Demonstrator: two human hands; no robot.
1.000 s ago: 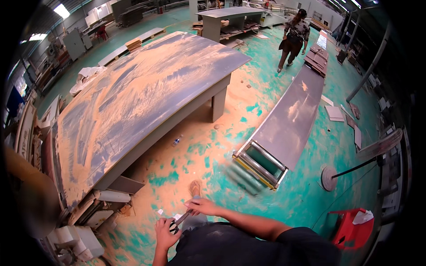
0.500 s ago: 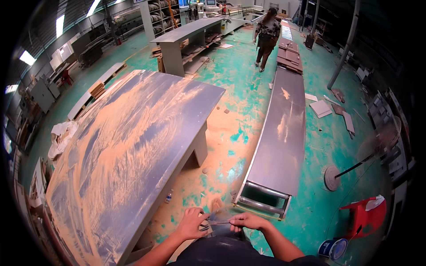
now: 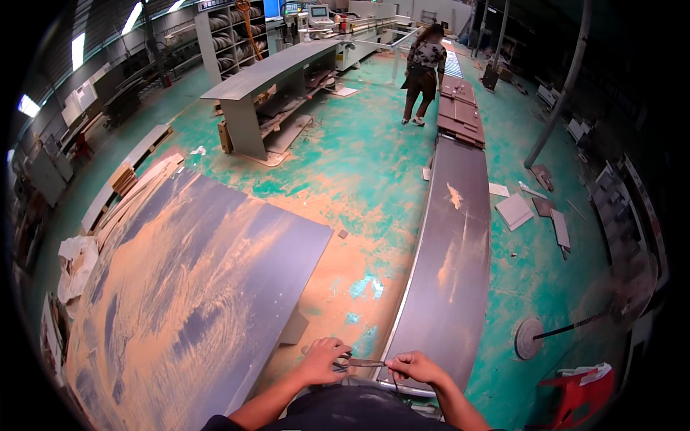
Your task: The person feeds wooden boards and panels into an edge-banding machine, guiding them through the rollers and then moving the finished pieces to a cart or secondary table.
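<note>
In front of my body, low in the head view, a narrow, dark, flat strip stretches between my two hands. My left hand has its fingers closed round one end, where dark curved parts show beside the fingertips. The other end is pinched between the thumb and fingers of my right hand, and a thin dark cord seems to hang below it. What kind of tool or strip this is cannot be made out. Both hands are above the floor, between a dusty grey table and the near end of a long conveyor.
The grey table, strewn with sawdust, is on the left. The dark-belted conveyor runs away on the right, brown panels on its far part. A person stands beside it. A fan base and red stool are at right.
My view has shifted forward, bringing the conveyor's near end closer to my hands. Both hands keep hold of the dark strip. The blue and white bucket has left the view.
</note>
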